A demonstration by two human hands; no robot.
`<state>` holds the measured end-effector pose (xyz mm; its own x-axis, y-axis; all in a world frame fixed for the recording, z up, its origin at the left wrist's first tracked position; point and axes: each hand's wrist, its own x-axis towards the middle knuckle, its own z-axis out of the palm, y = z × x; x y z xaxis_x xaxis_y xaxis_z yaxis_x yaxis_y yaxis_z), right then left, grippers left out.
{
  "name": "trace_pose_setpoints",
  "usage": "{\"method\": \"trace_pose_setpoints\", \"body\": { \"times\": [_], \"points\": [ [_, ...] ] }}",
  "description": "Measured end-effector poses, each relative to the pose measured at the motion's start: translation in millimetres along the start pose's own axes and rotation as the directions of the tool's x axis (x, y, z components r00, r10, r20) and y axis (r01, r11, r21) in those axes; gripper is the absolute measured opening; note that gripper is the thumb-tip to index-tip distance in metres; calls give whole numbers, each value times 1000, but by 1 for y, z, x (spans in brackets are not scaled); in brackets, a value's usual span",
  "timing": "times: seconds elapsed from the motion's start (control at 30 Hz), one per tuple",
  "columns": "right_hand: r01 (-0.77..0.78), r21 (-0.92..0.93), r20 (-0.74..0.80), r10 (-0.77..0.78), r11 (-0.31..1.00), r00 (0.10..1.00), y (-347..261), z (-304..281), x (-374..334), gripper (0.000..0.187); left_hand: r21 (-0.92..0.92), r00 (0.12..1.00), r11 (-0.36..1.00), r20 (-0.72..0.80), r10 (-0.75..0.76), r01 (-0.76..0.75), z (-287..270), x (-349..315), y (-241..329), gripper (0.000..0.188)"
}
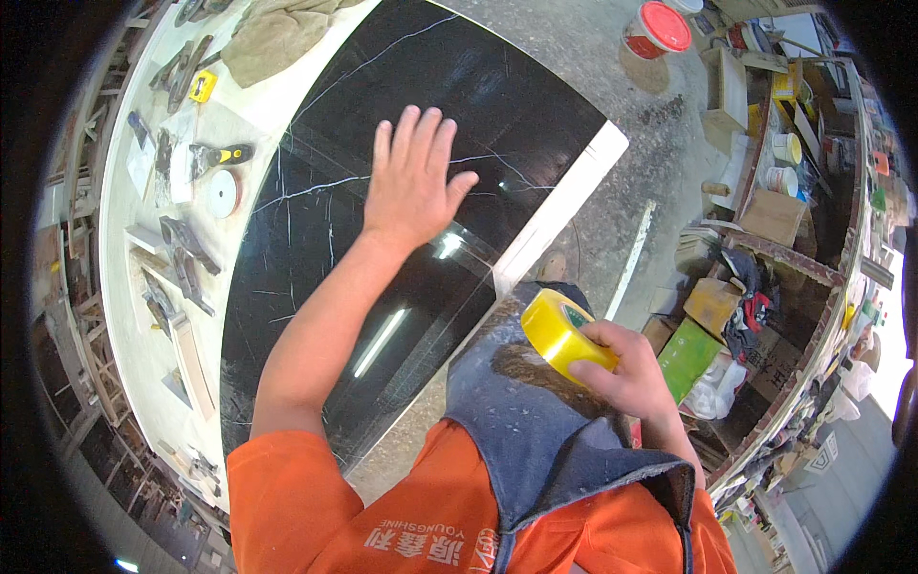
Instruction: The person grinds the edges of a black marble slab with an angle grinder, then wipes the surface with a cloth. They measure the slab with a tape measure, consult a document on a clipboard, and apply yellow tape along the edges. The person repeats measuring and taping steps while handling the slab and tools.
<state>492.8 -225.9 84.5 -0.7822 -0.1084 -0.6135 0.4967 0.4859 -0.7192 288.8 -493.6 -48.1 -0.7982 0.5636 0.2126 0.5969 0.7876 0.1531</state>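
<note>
My left hand [411, 187] lies flat with fingers spread on a glossy black panel [335, 239] crossed by thin white veins. A roll of yellow adhesive tape [555, 330] is gripped in my right hand [626, 368], thumb on its near side, over my dark apron [516, 430] and beside the panel's right edge. A pale strip [564, 201] runs along that right edge. The panel rests on a white worktable [210, 316].
Left of the panel lie a yellow-handled scraper [229, 154], a white disc roll [225, 193], a yellow tape measure [203, 86] and several clamps [189, 253]. A brown cloth [277, 38] sits at the far end. A red-lidded bucket [660, 29] and cluttered shelving [794, 239] stand to the right.
</note>
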Motion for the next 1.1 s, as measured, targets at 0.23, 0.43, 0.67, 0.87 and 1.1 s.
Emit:
{"method": "trace_pose_setpoints", "body": {
  "times": [0.23, 0.43, 0.67, 0.87, 1.1],
  "points": [
    [42, -24, 31, -41, 999, 999, -10, -3, -5, 41, -48, 996, 999, 90, -11, 15, 6, -13, 46, 69],
    [55, -73, 22, -53, 996, 998, -6, -3, 2, 42, -57, 994, 998, 107, -1, 8, 10, -17, 71, 67],
    [7, 39, 80, -10, 999, 997, 0, -9, 3, 45, -27, 994, 999, 96, -42, 45, 13, -22, 81, 68],
    [90, 125, 157, -109, 988, 982, 19, -14, 13, 43, -33, 996, 997, 64, -64, 66, 11, -20, 85, 68],
    [146, 230, 376, -227, 962, 899, 31, -19, 44, 43, -42, 945, 946, -36, -324, 322, -13, -27, 99, 61]
  ]
}}
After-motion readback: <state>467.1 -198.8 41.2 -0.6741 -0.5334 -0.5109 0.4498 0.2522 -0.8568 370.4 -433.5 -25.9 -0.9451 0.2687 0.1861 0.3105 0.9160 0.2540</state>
